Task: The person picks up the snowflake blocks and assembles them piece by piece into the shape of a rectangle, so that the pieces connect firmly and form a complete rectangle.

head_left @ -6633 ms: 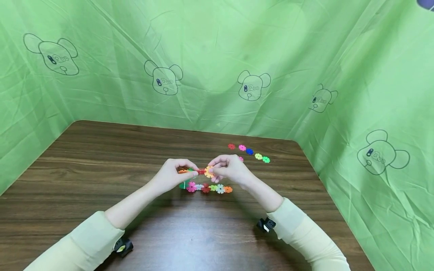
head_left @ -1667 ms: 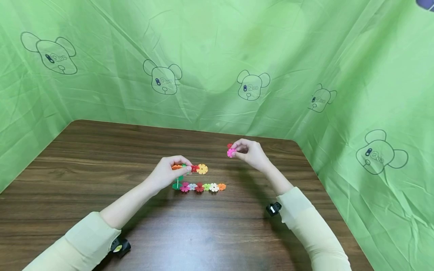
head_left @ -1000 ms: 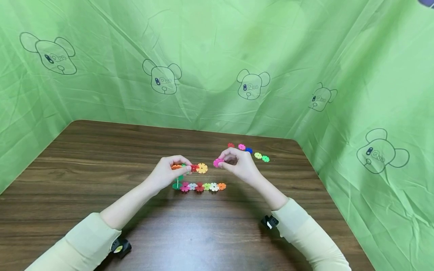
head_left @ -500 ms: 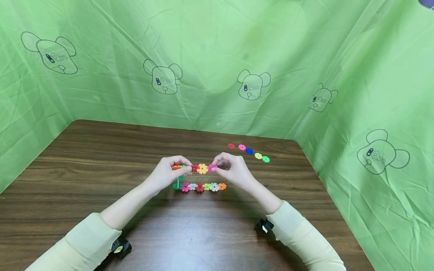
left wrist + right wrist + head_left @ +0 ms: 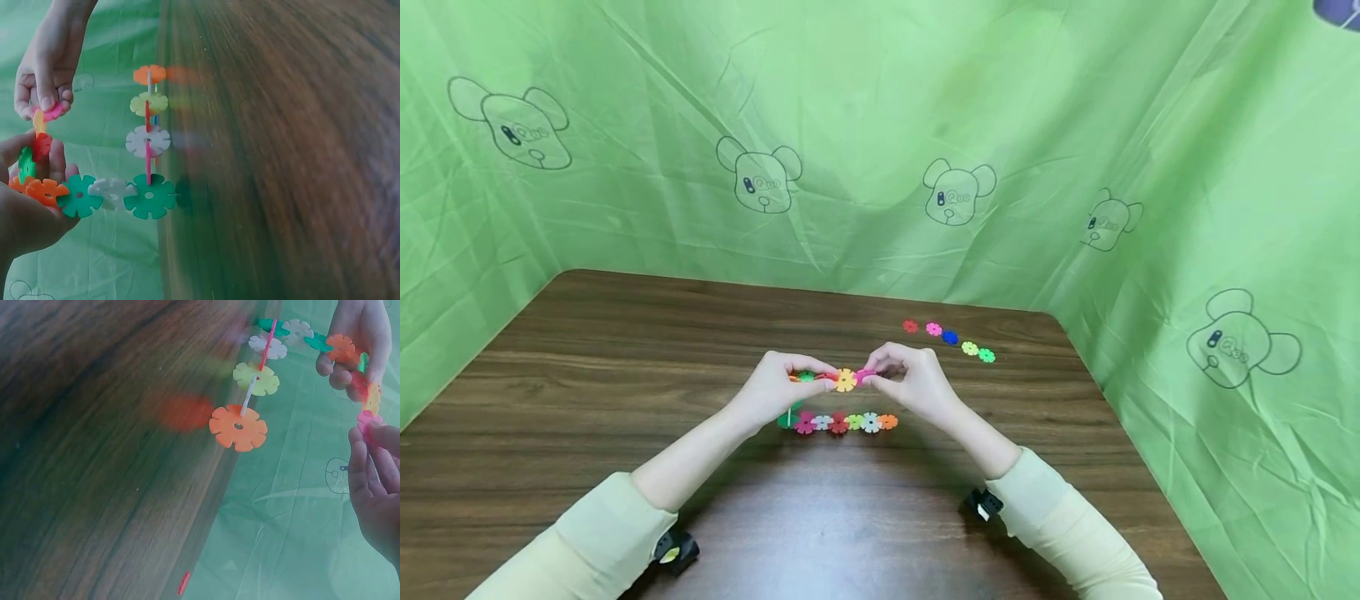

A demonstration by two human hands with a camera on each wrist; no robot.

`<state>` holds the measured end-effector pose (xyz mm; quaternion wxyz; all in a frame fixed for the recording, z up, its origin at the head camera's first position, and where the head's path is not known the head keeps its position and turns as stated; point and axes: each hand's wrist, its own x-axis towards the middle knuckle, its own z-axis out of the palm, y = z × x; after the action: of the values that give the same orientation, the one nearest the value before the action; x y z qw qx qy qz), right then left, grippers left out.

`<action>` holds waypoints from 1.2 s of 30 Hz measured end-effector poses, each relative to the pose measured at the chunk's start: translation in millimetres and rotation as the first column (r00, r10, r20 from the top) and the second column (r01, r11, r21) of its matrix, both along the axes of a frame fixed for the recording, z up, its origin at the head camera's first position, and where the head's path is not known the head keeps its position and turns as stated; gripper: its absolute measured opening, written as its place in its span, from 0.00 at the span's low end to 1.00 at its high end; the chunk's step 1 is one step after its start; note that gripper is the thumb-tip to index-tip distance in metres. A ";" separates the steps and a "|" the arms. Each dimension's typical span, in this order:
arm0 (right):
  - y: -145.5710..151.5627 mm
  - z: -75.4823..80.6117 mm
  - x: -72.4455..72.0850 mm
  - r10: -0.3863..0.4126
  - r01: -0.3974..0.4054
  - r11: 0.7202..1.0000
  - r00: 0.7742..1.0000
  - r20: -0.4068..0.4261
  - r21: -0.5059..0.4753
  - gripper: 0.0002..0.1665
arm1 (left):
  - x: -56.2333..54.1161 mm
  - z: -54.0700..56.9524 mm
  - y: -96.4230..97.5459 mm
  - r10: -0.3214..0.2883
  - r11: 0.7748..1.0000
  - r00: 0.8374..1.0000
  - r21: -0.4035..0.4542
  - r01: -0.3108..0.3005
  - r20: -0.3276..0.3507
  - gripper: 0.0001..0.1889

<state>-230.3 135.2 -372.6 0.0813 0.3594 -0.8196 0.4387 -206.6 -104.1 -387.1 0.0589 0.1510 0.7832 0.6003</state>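
Note:
Flower-shaped plastic interlocking discs form a U-shaped chain. Its lower row (image 5: 838, 422) runs left to right with an orange disc (image 5: 238, 427) at the end; green and white discs (image 5: 111, 192) make the side. My left hand (image 5: 767, 392) pinches the upper row near a red disc (image 5: 42, 146), its fingers partly hiding orange and green ones. Beyond the red one stands a yellow-orange disc (image 5: 846, 381). My right hand (image 5: 917, 385) pinches a pink disc (image 5: 369, 421) between thumb and fingers, its edge meeting the yellow-orange disc.
Behind my right hand lie loose discs on the wooden table (image 5: 625, 333): red (image 5: 910, 326), pink (image 5: 933, 329), blue (image 5: 950, 337), yellow-green (image 5: 970, 347) and green (image 5: 987, 355). A green curtain (image 5: 850, 233) with bear-like outlines surrounds the table's back and sides.
My right hand left the yellow-orange disc, picked up a pink disc at the back right and brought it left against the yellow-orange disc. My left hand kept hold of the chain.

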 end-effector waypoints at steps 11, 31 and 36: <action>-8.9 27.2 23.8 -0.003 0.003 1.000 1.000 0.009 -0.002 0.06 | 2.5 0.4 2.6 0.011 1.000 1.000 0.008 -0.011 0.008 0.11; 0.8 3.9 -0.6 0.069 -0.069 0.998 0.996 -0.054 0.009 0.05 | 2.2 3.8 2.0 -0.015 0.999 1.000 -0.028 0.015 -0.016 0.10; -0.8 3.4 -1.2 0.094 -0.091 0.995 0.991 -0.090 0.029 0.05 | 2.1 3.0 3.0 -0.020 0.999 1.000 -0.042 0.019 -0.022 0.10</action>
<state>-231.5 134.3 -369.3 0.0938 0.4177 -0.8029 0.4148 -204.5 -101.0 -384.1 0.0594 0.1641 0.7947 0.5814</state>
